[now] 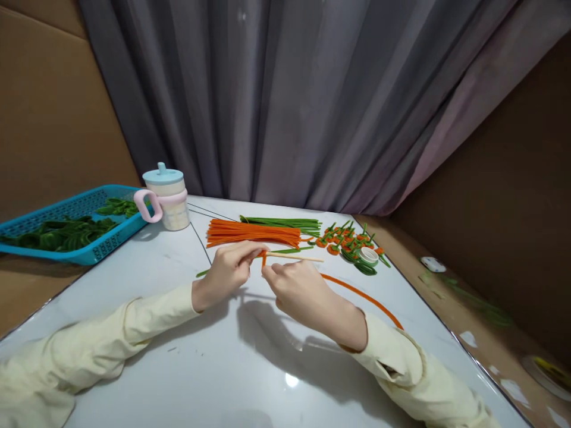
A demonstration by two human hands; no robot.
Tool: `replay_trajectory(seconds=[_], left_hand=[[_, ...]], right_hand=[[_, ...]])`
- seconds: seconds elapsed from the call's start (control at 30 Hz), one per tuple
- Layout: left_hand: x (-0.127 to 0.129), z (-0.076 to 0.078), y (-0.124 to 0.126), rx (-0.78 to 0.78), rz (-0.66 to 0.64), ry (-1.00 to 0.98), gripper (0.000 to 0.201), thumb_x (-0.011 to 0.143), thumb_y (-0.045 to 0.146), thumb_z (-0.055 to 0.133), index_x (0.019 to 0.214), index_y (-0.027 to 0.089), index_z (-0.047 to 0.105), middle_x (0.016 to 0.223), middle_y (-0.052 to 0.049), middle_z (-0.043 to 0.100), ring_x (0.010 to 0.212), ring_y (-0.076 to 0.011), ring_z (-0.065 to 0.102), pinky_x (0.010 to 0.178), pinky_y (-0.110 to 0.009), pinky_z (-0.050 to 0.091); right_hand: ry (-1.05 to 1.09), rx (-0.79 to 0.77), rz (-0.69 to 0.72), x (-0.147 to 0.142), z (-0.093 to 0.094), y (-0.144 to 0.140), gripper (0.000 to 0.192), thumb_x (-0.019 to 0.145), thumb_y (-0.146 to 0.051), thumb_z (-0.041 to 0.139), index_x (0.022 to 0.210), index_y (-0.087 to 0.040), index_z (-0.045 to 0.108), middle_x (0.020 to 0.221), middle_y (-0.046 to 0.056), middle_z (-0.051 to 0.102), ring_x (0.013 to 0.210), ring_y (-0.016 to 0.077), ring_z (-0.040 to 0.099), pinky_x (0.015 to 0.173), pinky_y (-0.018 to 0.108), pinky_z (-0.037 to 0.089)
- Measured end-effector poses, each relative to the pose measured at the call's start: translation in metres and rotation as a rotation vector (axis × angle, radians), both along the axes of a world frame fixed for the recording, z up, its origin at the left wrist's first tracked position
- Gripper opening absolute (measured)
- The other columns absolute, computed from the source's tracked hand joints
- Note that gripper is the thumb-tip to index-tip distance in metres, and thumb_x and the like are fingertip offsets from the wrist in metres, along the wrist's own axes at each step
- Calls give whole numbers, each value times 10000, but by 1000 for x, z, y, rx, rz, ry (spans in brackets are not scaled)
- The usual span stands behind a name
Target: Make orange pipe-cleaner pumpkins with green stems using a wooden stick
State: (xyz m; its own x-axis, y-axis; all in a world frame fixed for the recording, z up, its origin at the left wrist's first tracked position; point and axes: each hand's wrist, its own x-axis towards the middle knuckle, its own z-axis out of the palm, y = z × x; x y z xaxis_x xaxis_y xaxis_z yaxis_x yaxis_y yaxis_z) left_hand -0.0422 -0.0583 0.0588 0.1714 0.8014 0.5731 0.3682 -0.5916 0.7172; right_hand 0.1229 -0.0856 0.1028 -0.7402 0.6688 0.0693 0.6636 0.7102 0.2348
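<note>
Near the middle of the table, my left hand [227,270] is closed in a pinch on one end of a thin wooden stick [298,257]. An orange pipe cleaner [363,291] loops over the stick just beside those fingertips. My right hand [307,297] is closed on that pipe cleaner, slightly below the stick. The pipe cleaner's long free part curves out to the right behind my right wrist. A green pipe cleaner [203,273] lies on the table behind my hands, partly hidden. The fingertips cover part of the loop.
Behind my hands lie bundles of orange pipe cleaners [254,233] and green pipe cleaners [285,223]. Several small orange pieces with green stems [345,235] cluster right, beside a white ring [369,255]. A lidded cup [172,202] and a blue basket [96,246] holding green leaf shapes stand left.
</note>
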Motion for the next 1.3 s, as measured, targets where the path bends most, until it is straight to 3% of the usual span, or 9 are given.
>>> replay_trajectory(seconds=[0.13,0.37,0.5,0.63,0.77,0.87,1.0,1.13,1.3], left_hand=[[-3,-1,1,149,-27,223,294,734,71,408,820,194,660,759,-40,659,627,-152,567,621,-247,433],[-1,12,-5,117,-174,334,262,773,70,387,756,183,623,633,-13,602,543,-129,538,549,-221,403],[1,23,-10,-188,-271,175,229,867,229,420,733,156,590,523,30,477,395,-94,482,449,-210,367],[1,26,-9,-512,-419,-159,215,866,295,483,722,150,548,471,76,313,368,-71,388,400,-180,370],[4,26,-6,-877,-480,-599,163,770,53,472,649,156,433,505,79,293,377,-23,249,361,-105,292],[7,28,-4,-1073,-427,-807,221,739,-47,383,651,155,394,519,73,290,379,-15,250,350,-83,247],[9,26,-7,-1032,-423,-848,208,833,-20,369,727,145,438,546,61,333,406,-18,286,382,-91,297],[11,18,-10,-820,-411,-726,81,915,148,443,910,144,523,553,66,349,437,-35,301,421,-122,367],[12,14,-9,-618,-369,-541,182,888,317,533,929,142,559,573,69,355,461,-57,376,456,-180,424]], right_hand=[[-30,30,29,8,9,-1,188,797,-36,446,914,-129,560,696,60,622,584,170,567,469,302,151],[85,-20,48,30,23,23,302,680,32,417,838,-152,597,694,33,631,543,118,484,495,287,139],[283,-204,193,41,19,42,323,679,48,411,832,-156,610,714,10,642,591,108,503,529,229,229],[477,-274,260,39,9,52,201,816,-46,428,784,-147,599,687,12,625,588,109,512,575,201,307],[514,-115,62,27,-4,48,279,848,-61,390,1062,-140,552,838,61,674,665,153,580,577,225,315],[351,28,-115,17,-12,40,295,805,-60,415,1079,-110,514,761,74,675,611,176,584,504,254,235],[162,125,-102,8,-15,29,328,716,-19,410,1009,-111,525,717,74,661,598,181,591,470,286,172],[85,111,-103,3,-11,21,305,716,-14,419,983,-116,526,692,67,646,604,196,601,462,296,184],[54,83,-137,2,-6,17,281,730,-12,433,971,-107,541,732,83,650,620,205,603,470,300,193]])
